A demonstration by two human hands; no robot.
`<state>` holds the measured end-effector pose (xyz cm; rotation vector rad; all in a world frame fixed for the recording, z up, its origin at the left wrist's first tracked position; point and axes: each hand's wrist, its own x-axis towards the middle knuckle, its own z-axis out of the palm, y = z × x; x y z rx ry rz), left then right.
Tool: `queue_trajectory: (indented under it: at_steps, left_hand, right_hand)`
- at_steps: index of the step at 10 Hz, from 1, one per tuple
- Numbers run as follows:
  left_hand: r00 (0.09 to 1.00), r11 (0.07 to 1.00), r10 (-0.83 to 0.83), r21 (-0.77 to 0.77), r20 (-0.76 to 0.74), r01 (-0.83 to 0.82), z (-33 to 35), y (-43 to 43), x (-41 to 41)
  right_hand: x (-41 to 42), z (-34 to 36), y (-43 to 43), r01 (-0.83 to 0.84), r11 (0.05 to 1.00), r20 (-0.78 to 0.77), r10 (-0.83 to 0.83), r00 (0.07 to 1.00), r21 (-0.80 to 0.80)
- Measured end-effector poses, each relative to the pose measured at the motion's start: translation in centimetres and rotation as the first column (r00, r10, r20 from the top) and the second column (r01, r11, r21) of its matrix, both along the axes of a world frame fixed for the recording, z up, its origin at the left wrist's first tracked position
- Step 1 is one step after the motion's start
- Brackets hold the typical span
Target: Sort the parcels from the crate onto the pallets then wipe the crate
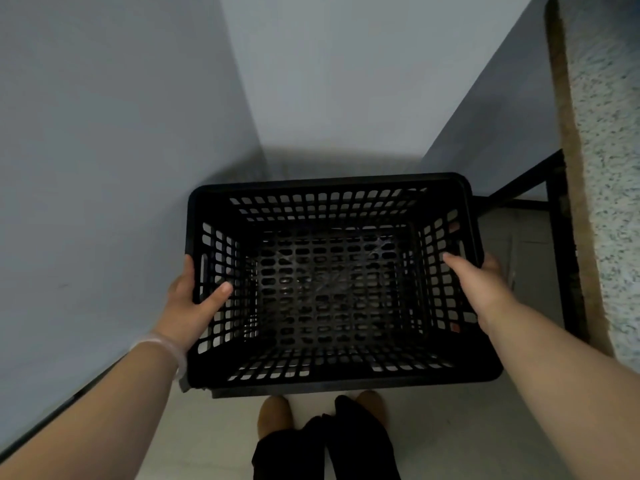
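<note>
The light is dim, grey and even. A soft round shadow lies on the wall (311,157) just behind the black crate (329,184), and the crate's bottom is nearly lost in darkness. Lines bow outward near the edges; details look slightly soft.

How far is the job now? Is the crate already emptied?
Sorting looks done: the black crate is empty. In hand: the left hand and right hand grip its side walls. Left: wiping it; nothing to wipe with is in view.
</note>
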<state>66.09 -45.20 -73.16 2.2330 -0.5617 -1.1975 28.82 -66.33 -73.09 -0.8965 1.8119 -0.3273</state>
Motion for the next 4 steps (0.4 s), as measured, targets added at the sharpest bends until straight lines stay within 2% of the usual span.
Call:
queue_trajectory:
  at_steps: [2, 3, 4]
  left_hand:
    - [0.998, 0.991, -0.050, 0.124, 0.042, 0.044, 1.9, -0.6, -1.3]
    - [0.989, 0.984, -0.112, 0.151, 0.092, 0.098, 3.5, -0.2, -2.1]
    - [0.960, 0.973, -0.219, 0.117, 0.174, 0.201, 6.2, -0.3, -3.9]
  right_hand:
    - [1.3, 2.5, 0.4, -0.154, 0.986, 0.009, 0.155, 0.988, -0.068]
    - [2.1, 4.5, 1.6, -0.304, 0.951, -0.011, 0.304, 0.953, -0.064]
    - [2.8, 8.0, 3.5, -0.490, 0.867, -0.090, 0.483, 0.871, -0.091]
